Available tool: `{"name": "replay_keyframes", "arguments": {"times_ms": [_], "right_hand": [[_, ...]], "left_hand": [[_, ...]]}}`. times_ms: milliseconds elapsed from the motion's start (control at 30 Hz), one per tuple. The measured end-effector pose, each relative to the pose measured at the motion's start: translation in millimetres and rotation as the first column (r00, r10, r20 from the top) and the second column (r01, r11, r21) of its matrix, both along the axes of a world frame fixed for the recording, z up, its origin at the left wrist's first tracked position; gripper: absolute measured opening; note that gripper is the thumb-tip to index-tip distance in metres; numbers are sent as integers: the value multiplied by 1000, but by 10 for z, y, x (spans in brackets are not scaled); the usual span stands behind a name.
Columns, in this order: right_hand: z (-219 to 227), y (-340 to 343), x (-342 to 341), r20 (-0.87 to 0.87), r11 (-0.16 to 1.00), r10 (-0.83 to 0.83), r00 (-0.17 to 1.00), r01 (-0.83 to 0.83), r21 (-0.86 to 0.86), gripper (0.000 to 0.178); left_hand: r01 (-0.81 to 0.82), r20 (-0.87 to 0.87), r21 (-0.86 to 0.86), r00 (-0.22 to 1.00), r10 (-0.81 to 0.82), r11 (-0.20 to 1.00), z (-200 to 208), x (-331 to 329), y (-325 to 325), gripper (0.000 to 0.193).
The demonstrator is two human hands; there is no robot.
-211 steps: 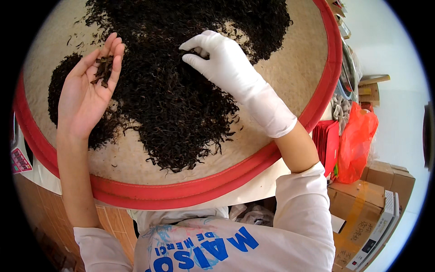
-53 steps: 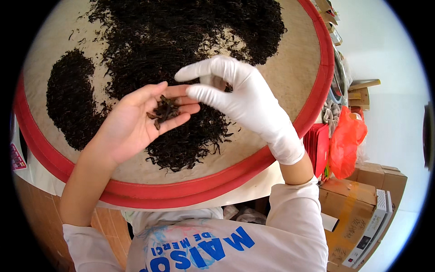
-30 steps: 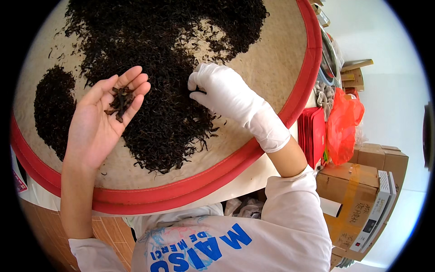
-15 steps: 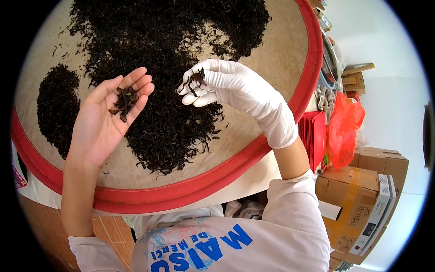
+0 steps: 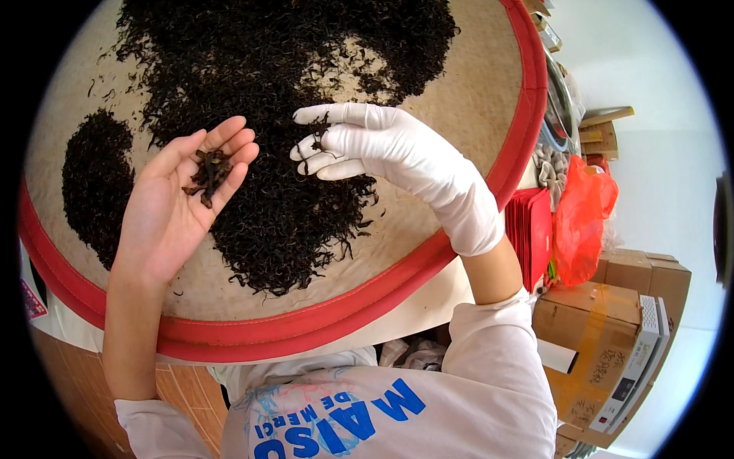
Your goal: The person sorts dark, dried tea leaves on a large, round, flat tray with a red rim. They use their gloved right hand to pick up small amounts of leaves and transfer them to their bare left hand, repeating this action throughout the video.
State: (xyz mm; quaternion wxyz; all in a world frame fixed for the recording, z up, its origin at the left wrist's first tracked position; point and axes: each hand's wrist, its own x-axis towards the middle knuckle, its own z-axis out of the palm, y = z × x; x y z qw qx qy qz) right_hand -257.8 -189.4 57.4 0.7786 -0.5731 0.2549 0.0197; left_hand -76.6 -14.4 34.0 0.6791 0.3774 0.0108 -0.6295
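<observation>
A wide round tray (image 5: 489, 138) fills the space under and beyond both hands. The main spread of tea leaves (image 5: 267, 99) lies on it, beneath and behind the fingers of both hands. A smaller separate heap of leaves (image 5: 95, 180) sits on the tray to the left of the left hand's fingers (image 5: 229, 141). A small clump of leaves (image 5: 208, 172) rests on the left hand (image 5: 172, 214), at the base of those fingers. A few strands (image 5: 317, 130) hang at the right hand's fingers (image 5: 329, 115), just right of the left fingers and apart from them. The right hand (image 5: 382, 149) is held above the tray. Far right of the fingers, beyond the tray's rim, a plastic bag (image 5: 581, 214) sits above stacked cardboard boxes (image 5: 604, 321).
</observation>
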Motion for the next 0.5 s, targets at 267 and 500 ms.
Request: {"name": "replay_keyframes", "arguments": {"times_ms": [267,500], "right_hand": [[28,138,18,-124,764,-76,989,-22,-645,41],[-28,142,-18,-33,382,-51,998,-11,-924,29]], "left_hand": [[11,-11,-10,1000,-11,1000,-24,-3,0,36],[21,-49,-67,999,-24,998,-80,12,14,38]]}}
